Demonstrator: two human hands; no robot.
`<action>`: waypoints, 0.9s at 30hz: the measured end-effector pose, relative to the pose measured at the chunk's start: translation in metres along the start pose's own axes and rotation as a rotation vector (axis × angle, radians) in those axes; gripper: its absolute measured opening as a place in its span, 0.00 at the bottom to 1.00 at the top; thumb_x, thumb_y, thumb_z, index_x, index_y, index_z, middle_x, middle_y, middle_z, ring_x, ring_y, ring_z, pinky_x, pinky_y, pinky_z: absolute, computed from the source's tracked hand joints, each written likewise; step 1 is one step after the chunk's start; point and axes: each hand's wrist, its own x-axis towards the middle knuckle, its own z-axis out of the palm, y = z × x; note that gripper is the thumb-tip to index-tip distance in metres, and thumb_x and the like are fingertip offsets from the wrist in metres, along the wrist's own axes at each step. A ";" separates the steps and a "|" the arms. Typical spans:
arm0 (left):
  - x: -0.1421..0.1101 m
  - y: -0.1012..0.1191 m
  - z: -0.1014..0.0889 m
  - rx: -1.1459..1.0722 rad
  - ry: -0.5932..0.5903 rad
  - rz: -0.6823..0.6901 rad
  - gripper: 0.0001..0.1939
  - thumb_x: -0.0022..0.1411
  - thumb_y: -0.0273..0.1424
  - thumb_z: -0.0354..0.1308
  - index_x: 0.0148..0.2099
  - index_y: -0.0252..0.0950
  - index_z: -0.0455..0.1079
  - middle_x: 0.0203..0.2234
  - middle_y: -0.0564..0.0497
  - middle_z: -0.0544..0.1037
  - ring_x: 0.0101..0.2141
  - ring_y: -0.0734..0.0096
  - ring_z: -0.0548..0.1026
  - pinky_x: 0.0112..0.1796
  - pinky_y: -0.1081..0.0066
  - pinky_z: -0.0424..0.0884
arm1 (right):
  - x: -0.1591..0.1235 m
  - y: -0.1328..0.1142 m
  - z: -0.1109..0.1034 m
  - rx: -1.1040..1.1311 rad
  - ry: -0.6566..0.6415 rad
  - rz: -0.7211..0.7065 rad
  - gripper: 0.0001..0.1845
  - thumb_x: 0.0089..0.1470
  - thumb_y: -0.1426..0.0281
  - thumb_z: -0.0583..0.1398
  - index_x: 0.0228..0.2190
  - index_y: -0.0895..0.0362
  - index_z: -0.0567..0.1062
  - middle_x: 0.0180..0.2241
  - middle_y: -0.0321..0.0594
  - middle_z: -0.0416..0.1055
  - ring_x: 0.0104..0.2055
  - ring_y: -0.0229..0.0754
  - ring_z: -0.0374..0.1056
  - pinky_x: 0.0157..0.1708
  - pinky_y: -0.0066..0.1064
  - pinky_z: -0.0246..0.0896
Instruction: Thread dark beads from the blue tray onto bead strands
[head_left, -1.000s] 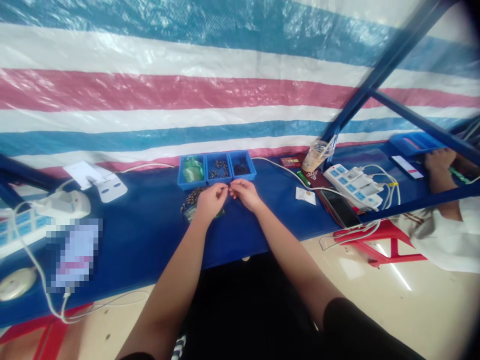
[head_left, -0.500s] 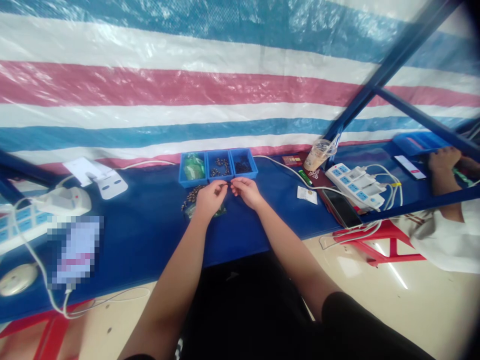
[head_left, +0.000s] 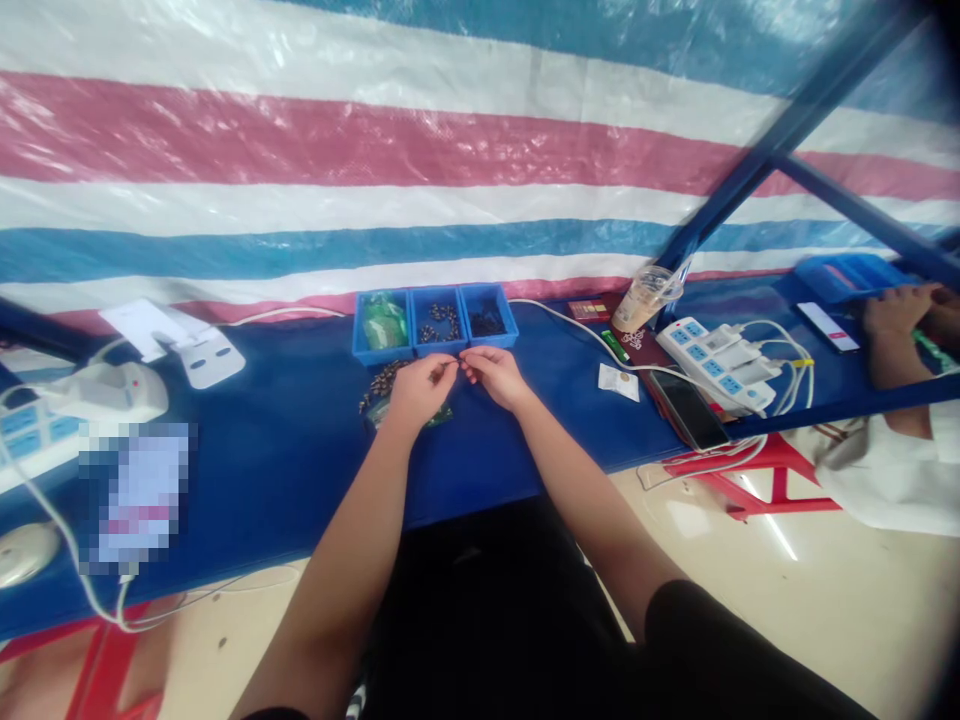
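Note:
My left hand (head_left: 421, 388) and my right hand (head_left: 495, 376) meet fingertip to fingertip above the blue table. Both are pinched closed. A tiny dark piece seems to sit between the fingers, too small to name. Just beyond them stands a blue tray (head_left: 435, 350) with three compartments. The left one holds a green plastic bag (head_left: 385, 322), the middle one small dark-and-brassy parts (head_left: 441, 325), the right one small black parts (head_left: 486, 320). A pile of similar brassy parts (head_left: 381, 384) lies beside my left hand, partly hidden by it, with some green plastic near it.
Right of my hands are a white sachet (head_left: 619, 382), a drink cup (head_left: 643, 300), a phone (head_left: 691, 410) and a power strip (head_left: 711, 366). Leftward stand a white holder (head_left: 214, 355) and another power strip (head_left: 45, 430). A co-worker's hand (head_left: 896, 308) rests by another blue tray (head_left: 847, 277).
The camera view has shifted slightly. My hands stay together at the same place in front of the tray, with only small finger movements.

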 end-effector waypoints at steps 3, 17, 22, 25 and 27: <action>0.000 0.000 0.000 0.001 0.012 0.006 0.10 0.66 0.36 0.58 0.42 0.39 0.79 0.27 0.53 0.80 0.28 0.72 0.76 0.36 0.72 0.71 | -0.001 -0.002 0.001 0.012 0.005 -0.001 0.14 0.41 0.63 0.72 0.31 0.57 0.82 0.26 0.36 0.76 0.26 0.34 0.66 0.25 0.28 0.60; 0.002 -0.002 0.002 -0.011 0.037 -0.009 0.10 0.65 0.35 0.59 0.43 0.38 0.78 0.26 0.54 0.79 0.27 0.72 0.76 0.37 0.73 0.71 | -0.002 -0.003 0.001 0.019 -0.006 0.022 0.16 0.41 0.61 0.73 0.31 0.57 0.81 0.25 0.36 0.75 0.25 0.34 0.66 0.25 0.27 0.59; 0.002 -0.001 0.001 -0.019 0.028 -0.022 0.11 0.65 0.36 0.60 0.45 0.38 0.79 0.28 0.53 0.80 0.27 0.73 0.76 0.36 0.73 0.71 | -0.001 -0.002 0.000 0.019 -0.004 0.011 0.14 0.39 0.62 0.73 0.29 0.57 0.81 0.24 0.35 0.76 0.25 0.34 0.67 0.24 0.27 0.60; 0.002 0.000 0.000 -0.023 0.022 -0.001 0.10 0.66 0.36 0.59 0.44 0.38 0.79 0.28 0.53 0.81 0.27 0.73 0.76 0.36 0.73 0.71 | -0.001 -0.002 0.001 0.020 -0.014 0.012 0.14 0.40 0.63 0.73 0.29 0.58 0.81 0.25 0.35 0.76 0.25 0.34 0.67 0.24 0.27 0.60; 0.001 0.000 0.000 -0.028 0.030 0.004 0.10 0.66 0.35 0.59 0.43 0.38 0.79 0.27 0.53 0.80 0.27 0.74 0.76 0.36 0.73 0.70 | -0.001 -0.003 0.001 0.024 -0.018 0.010 0.14 0.40 0.63 0.72 0.30 0.57 0.82 0.25 0.35 0.76 0.25 0.33 0.67 0.24 0.26 0.60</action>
